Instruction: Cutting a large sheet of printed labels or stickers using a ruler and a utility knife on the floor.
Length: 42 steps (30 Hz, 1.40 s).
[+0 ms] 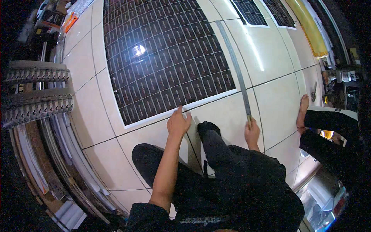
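Observation:
A large dark printed sheet [166, 58] with a grid of small repeated labels and a white border lies flat on the tiled floor. At its near edge my left hand [179, 123] rests with fingertips on the white border, thumb apart and nothing visibly gripped. My right hand [252, 133] is closed round the near end of a long metal ruler [236, 65]. The ruler stretches away along the sheet's right side, its far part on the tiles. Part of the right hand's grip is hidden by its own fingers.
Two more dark printed sheets [249, 12] lie at the far right, near a yellow roll [309, 29]. Another person's bare foot [303, 110] is on the floor at right. Long rolls [75, 150] are stacked at left. An orange object [70, 22] lies at far left.

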{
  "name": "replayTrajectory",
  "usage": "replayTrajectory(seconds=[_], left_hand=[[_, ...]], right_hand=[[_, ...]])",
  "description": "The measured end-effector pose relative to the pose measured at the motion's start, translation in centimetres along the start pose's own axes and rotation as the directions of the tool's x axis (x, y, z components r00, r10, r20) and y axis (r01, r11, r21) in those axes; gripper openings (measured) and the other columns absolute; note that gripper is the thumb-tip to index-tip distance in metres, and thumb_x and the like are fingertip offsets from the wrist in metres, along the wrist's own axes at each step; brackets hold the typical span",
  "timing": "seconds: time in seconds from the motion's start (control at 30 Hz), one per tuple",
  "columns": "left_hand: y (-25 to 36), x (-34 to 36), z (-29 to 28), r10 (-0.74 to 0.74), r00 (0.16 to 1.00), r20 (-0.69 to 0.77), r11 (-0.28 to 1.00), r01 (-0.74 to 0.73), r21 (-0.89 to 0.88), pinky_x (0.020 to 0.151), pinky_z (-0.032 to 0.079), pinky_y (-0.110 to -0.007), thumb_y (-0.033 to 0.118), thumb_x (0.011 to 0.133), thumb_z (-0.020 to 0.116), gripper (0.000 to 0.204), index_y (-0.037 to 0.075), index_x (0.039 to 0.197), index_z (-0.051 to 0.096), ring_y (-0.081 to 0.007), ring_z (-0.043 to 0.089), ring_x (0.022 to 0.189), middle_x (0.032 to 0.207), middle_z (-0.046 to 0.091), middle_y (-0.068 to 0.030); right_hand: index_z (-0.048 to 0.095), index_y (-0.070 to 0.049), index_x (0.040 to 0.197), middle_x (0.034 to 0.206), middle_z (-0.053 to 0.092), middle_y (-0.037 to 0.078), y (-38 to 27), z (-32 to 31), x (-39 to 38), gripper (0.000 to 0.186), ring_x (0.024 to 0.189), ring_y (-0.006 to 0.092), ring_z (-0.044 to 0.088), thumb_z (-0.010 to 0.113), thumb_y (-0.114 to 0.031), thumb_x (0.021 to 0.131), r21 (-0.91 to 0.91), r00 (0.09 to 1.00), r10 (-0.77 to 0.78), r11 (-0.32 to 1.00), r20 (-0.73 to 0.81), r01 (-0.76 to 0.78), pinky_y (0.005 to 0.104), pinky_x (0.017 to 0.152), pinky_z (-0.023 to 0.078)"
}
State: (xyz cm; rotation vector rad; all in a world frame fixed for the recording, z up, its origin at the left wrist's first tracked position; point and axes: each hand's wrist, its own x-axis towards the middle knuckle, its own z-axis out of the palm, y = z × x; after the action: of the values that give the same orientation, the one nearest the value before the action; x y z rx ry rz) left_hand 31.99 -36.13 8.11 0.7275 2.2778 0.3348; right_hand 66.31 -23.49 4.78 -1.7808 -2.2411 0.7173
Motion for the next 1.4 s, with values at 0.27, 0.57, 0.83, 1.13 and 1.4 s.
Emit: replayTrajectory(seconds=[0.27, 0.57, 0.83, 1.13, 1.4], left_hand=[[-3.2, -6.0, -1.5, 0.107, 0.940, 0.324, 0.969, -0.171, 0.176, 0.093, 0.050, -0.049, 0.046, 0.091, 0.057, 0.062, 0.009, 0.140, 0.048, -0.0398, 0.062, 0.109, 0.121, 0.062, -0.0242], [-5.4, -6.1, -3.9, 0.007, 1.000, 0.013, 0.999, -0.008, 0.041, 0.096, 0.048, -0.047, 0.038, 0.089, 0.060, 0.061, 0.002, 0.138, 0.049, -0.0385, 0.059, 0.111, 0.127, 0.056, -0.0248], [1.5, -5.0, 2.5, 0.279, 0.960, -0.012, 0.936, -0.269, 0.227, 0.108, 0.036, -0.056, 0.046, 0.087, 0.062, 0.067, 0.006, 0.140, 0.049, -0.0428, 0.033, 0.138, 0.147, 0.040, -0.0233], [-3.7, -6.3, -0.4, 0.099, 0.992, 0.083, 0.967, -0.115, 0.225, 0.104, 0.039, -0.054, 0.044, 0.087, 0.062, 0.066, 0.005, 0.139, 0.050, -0.0413, 0.038, 0.136, 0.145, 0.044, -0.0241], [-3.1, -6.4, -0.6, 0.017, 0.984, 0.178, 0.982, -0.050, 0.180, 0.096, 0.049, -0.049, 0.049, 0.090, 0.057, 0.070, 0.006, 0.143, 0.044, -0.0417, 0.059, 0.115, 0.142, 0.046, -0.0250]], right_hand=[[0.040, -0.026, 0.149, 0.142, 0.049, 0.019, -9.8, 2.4, 8.3, 0.068, 0.074, 0.0388, 0.067, 0.054, -0.007, 0.085, -0.223, 0.866, -0.439, 0.844, 0.239, 0.489, 0.0468, 0.064, 0.055], [0.034, -0.027, 0.152, 0.158, 0.030, 0.014, -11.1, 4.1, 8.5, 0.072, 0.074, 0.0383, 0.069, 0.052, -0.009, 0.085, -0.297, 0.865, -0.247, 0.868, 0.437, 0.398, 0.0457, 0.060, 0.056], [0.037, -0.028, 0.150, 0.158, 0.032, 0.012, -11.2, 4.2, 8.5, 0.071, 0.078, 0.0367, 0.069, 0.052, -0.009, 0.084, -0.266, 0.894, -0.255, 0.892, 0.368, 0.364, 0.0452, 0.064, 0.057], [0.040, -0.022, 0.149, 0.157, 0.034, 0.010, -17.3, 7.0, 5.3, 0.070, 0.089, 0.0365, 0.070, 0.053, -0.009, 0.082, -0.194, 0.821, -0.311, 0.875, 0.480, 0.444, 0.0451, 0.072, 0.058], [0.043, -0.023, 0.147, 0.158, 0.032, 0.009, -17.4, 8.0, 5.1, 0.070, 0.079, 0.0342, 0.071, 0.056, -0.008, 0.080, -0.232, 0.819, -0.323, 0.852, 0.475, 0.470, 0.0450, 0.067, 0.058]])
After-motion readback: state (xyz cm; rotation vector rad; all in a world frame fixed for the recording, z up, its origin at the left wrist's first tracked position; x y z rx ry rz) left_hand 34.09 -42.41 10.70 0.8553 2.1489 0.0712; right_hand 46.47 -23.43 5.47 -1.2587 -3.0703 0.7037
